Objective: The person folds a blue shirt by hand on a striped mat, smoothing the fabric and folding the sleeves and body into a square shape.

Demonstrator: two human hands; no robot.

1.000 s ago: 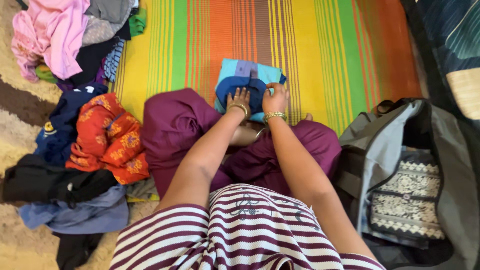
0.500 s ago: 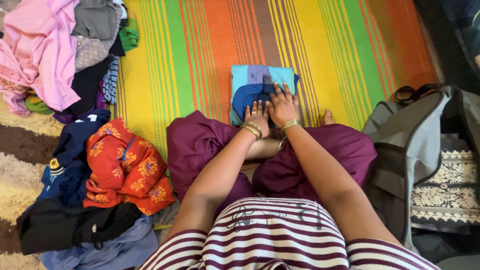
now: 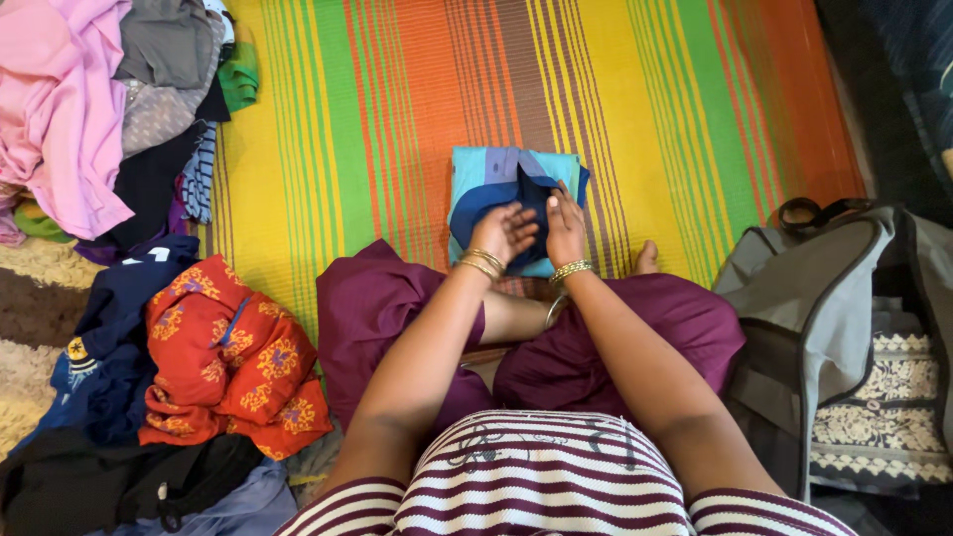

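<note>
Striped in yellow, green, orange and brown, the woven floor mat (image 3: 635,99) spreads out ahead of your crossed legs, and it serves as the landmark. Off its far left corner you have a heap of loose clothes (image 3: 109,109), a pink garment (image 3: 55,109) topmost. Nearer you, along the mat's left edge, an orange floral garment (image 3: 228,362) lies on a navy one (image 3: 109,337), with black clothing (image 3: 89,486) below them.

At the mat's near edge, roughly midway across, sits the folded blue and turquoise garment (image 3: 496,184), just past your maroon-clad knees (image 3: 397,308). Your left hand (image 3: 503,231) rests on its near part, fingers curled and gripping a dark blue flap that stands up from the fold. Your right hand (image 3: 565,224) lies just beside the left, touching the same garment, fingers together and pressed along the flap's right side; whether they pinch the cloth you cannot tell. Gold bangles (image 3: 571,270) ring both wrists.

Off the mat's right edge stands an open grey bag (image 3: 794,298), with a black and cream patterned cloth (image 3: 874,397) inside.
</note>
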